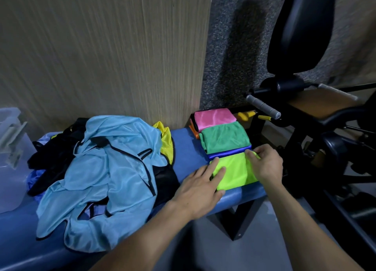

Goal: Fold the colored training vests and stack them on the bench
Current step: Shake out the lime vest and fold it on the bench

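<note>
A folded neon-green vest (236,172) lies at the right end of the blue bench (187,144). My left hand (201,187) lies flat on its left edge with straight fingers. My right hand (264,165) rests on its right side, fingers curled over the far right corner. Behind it sit a folded green vest (223,136) on a royal-blue one (230,151), then a pink vest (213,119) on an orange one (193,131). A loose heap with a light-blue vest (105,173), a yellow vest (166,140) and black vests (50,154) covers the bench's left half.
A translucent plastic bin (12,158) stands on the bench at far left. A wood-grain wall panel (101,57) rises behind the bench. Black gym equipment (305,87) with padded handles crowds the right side, past the bench end.
</note>
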Motion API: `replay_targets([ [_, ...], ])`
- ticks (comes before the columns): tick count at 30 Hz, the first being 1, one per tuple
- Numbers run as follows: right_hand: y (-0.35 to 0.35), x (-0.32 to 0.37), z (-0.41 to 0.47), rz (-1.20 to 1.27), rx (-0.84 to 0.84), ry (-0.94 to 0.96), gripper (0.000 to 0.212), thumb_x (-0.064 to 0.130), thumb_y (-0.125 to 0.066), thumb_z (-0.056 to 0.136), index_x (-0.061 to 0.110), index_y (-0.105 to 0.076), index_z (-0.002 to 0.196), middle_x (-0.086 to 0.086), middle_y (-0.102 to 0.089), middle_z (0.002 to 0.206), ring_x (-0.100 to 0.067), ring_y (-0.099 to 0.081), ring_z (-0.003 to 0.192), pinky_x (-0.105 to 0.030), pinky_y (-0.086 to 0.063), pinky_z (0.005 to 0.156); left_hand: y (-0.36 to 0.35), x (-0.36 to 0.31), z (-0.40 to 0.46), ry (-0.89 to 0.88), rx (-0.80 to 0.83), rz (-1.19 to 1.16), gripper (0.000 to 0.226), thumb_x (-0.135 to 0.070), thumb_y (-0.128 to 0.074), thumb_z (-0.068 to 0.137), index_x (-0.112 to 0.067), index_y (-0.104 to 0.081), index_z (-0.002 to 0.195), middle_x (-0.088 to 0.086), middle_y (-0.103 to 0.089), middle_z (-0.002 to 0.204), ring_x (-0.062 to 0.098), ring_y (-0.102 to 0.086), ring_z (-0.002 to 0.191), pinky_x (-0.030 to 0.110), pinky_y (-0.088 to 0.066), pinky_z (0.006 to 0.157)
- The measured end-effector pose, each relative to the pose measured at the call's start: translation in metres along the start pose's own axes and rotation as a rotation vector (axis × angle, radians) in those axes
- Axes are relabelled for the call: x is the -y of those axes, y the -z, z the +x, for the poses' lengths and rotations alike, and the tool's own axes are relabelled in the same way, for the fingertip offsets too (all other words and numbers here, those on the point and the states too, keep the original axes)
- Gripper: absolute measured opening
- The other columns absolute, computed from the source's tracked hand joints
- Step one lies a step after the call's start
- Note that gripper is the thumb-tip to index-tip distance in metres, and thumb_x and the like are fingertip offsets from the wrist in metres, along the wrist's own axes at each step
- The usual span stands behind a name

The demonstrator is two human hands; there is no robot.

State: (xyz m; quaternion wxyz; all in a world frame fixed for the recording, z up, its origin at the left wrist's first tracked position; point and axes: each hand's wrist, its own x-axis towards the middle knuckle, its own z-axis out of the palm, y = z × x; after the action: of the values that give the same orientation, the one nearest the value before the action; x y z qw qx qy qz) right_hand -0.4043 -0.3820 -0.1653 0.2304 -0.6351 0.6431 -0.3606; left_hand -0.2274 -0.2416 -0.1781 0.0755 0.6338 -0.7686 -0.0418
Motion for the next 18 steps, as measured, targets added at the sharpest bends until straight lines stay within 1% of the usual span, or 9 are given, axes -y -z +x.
replay_targets([
  [3, 0.001, 0.001, -0.002, -0.184, -0.075, 0.129, 0.029, 0.040, -0.069, 0.093, 0.020, -0.063, 0.114, -0.010, -0.052, 0.121, -0.036, -0.052, 0.108, -0.045, -0.041, 0.086, -0.006, -0.006, 0.016, 0.026, -0.030, 0.065, 0.064, -0.047, -0.029, 0.108, -0.023, -0.006, 0.162, 0.000, 0.013, 0.169, 0.026, -0.020, 0.148, 0.045, -0.032, 0.115],
  [5, 0.008, 0.010, -0.004, -0.329, -0.094, 0.230, 0.031, 0.040, -0.071, 0.090, 0.024, -0.063, 0.115, -0.009, -0.049, 0.122, -0.038, -0.046, 0.114, -0.051, -0.039, 0.092, -0.009, -0.012, 0.023, 0.065, -0.055, 0.101, 0.063, -0.047, -0.029, 0.108, -0.021, -0.007, 0.162, 0.004, 0.009, 0.170, 0.029, -0.025, 0.144, 0.045, -0.034, 0.112],
  [8, 0.015, 0.030, -0.009, -0.517, 0.078, 0.330, 0.030, 0.048, -0.070, 0.089, 0.030, -0.064, 0.111, -0.003, -0.054, 0.117, -0.034, -0.047, 0.116, -0.048, -0.038, 0.092, -0.011, -0.022, 0.031, 0.124, -0.074, 0.132, 0.063, -0.046, -0.031, 0.108, -0.018, -0.011, 0.161, 0.006, 0.006, 0.169, 0.032, -0.028, 0.141, 0.047, -0.035, 0.108],
  [10, 0.015, 0.038, -0.015, -0.578, 0.253, 0.286, 0.031, 0.055, -0.066, 0.090, 0.032, -0.067, 0.109, 0.000, -0.059, 0.116, -0.031, -0.050, 0.119, -0.045, -0.040, 0.094, -0.010, -0.023, 0.031, 0.129, -0.062, 0.130, 0.064, -0.046, -0.033, 0.107, -0.017, -0.015, 0.161, 0.006, 0.007, 0.169, 0.032, -0.027, 0.140, 0.047, -0.035, 0.107],
  [12, 0.013, 0.040, -0.022, -0.585, 0.337, 0.256, 0.031, 0.056, -0.062, 0.091, 0.032, -0.069, 0.110, 0.000, -0.061, 0.117, -0.030, -0.051, 0.121, -0.045, -0.043, 0.095, -0.002, -0.020, 0.025, 0.105, -0.080, 0.111, 0.066, -0.048, -0.037, 0.105, -0.018, -0.017, 0.160, 0.004, 0.003, 0.169, 0.030, -0.028, 0.139, 0.046, -0.036, 0.106],
  [13, 0.013, 0.041, -0.024, -0.561, 0.334, 0.274, 0.030, 0.052, -0.062, 0.092, 0.031, -0.070, 0.112, -0.001, -0.061, 0.118, -0.031, -0.052, 0.121, -0.044, -0.045, 0.096, 0.006, -0.016, 0.020, 0.091, -0.105, 0.096, 0.065, -0.049, -0.038, 0.104, -0.019, -0.020, 0.159, 0.003, -0.004, 0.169, 0.029, -0.030, 0.138, 0.046, -0.038, 0.105],
  [15, 0.011, 0.045, -0.028, -0.467, 0.306, 0.369, 0.028, 0.045, -0.065, 0.092, 0.028, -0.070, 0.114, -0.003, -0.062, 0.115, -0.032, -0.055, 0.116, -0.045, -0.050, 0.093, 0.029, -0.002, 0.007, 0.065, -0.152, 0.068, 0.057, -0.047, -0.042, 0.104, -0.021, -0.033, 0.154, 0.000, -0.027, 0.161, 0.026, -0.037, 0.133, 0.043, -0.040, 0.103],
  [17, 0.005, 0.056, -0.039, -0.375, 0.314, 0.492, 0.025, 0.040, -0.067, 0.092, 0.026, -0.071, 0.112, -0.004, -0.064, 0.109, -0.033, -0.058, 0.107, -0.046, -0.052, 0.087, 0.058, 0.020, -0.013, 0.064, -0.157, 0.042, 0.036, -0.042, -0.047, 0.103, -0.026, -0.056, 0.135, -0.005, -0.052, 0.136, 0.022, -0.049, 0.121, 0.039, -0.043, 0.097],
  [18, 0.001, 0.064, -0.046, -0.340, 0.339, 0.553, 0.024, 0.038, -0.068, 0.091, 0.025, -0.071, 0.111, -0.004, -0.064, 0.106, -0.033, -0.059, 0.103, -0.046, -0.052, 0.085, 0.073, 0.031, -0.027, 0.096, -0.148, 0.022, 0.025, -0.040, -0.051, 0.101, -0.028, -0.063, 0.120, -0.007, -0.058, 0.121, 0.019, -0.055, 0.114, 0.037, -0.045, 0.093],
])
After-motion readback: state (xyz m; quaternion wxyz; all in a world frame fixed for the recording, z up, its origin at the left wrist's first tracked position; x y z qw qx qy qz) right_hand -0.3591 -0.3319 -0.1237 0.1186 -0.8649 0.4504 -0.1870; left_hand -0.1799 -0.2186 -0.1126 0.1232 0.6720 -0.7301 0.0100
